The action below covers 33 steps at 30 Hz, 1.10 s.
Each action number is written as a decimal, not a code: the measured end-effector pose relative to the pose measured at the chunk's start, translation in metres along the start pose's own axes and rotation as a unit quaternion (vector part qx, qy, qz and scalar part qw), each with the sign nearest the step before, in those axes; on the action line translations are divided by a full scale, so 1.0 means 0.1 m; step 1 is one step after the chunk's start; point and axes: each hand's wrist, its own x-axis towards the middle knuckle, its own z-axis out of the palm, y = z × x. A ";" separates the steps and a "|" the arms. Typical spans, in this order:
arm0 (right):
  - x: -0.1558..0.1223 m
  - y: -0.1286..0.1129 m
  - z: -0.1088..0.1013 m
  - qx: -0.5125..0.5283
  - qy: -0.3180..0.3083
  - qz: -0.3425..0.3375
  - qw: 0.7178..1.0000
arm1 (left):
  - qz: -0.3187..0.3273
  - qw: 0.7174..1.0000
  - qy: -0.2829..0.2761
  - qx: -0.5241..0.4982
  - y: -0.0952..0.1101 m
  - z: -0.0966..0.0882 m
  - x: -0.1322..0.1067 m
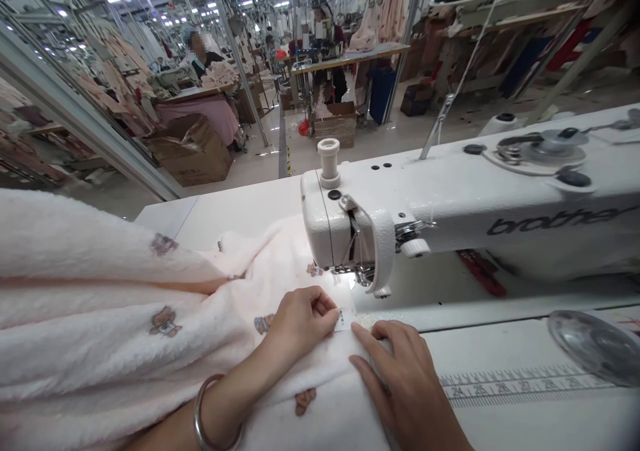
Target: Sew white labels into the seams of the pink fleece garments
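Note:
A pale pink fleece garment (100,304) printed with small bears lies piled across the sewing table and over my left arm. My left hand (300,321), a metal bangle on its wrist, pinches a small white label (345,318) against the fleece just in front of the needle. My right hand (400,378) lies on the fleece edge, index finger stretched toward the label, other fingers curled. The white Brother sewing machine (450,204) stands directly behind both hands, its presser foot (363,278) just above the label.
A printed ruler strip (525,381) runs along the table at right, with a metal disc (595,344) beyond it. Cardboard boxes (193,148), hanging garments and other sewing stations fill the hall behind. A person sits at a far table (200,94).

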 end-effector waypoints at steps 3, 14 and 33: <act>0.02 -0.01 0.00 -0.007 0.011 -0.010 1.000 | 0.017 0.999 0.009 0.028 0.03 -0.02 -0.01; 0.05 -0.07 -0.01 -0.018 0.057 -0.018 0.998 | 0.403 0.870 0.005 0.283 -0.26 -0.13 -0.51; 0.04 -0.08 0.00 -0.015 0.055 -0.009 0.998 | 0.450 0.804 -0.008 0.389 -0.42 -0.10 -0.40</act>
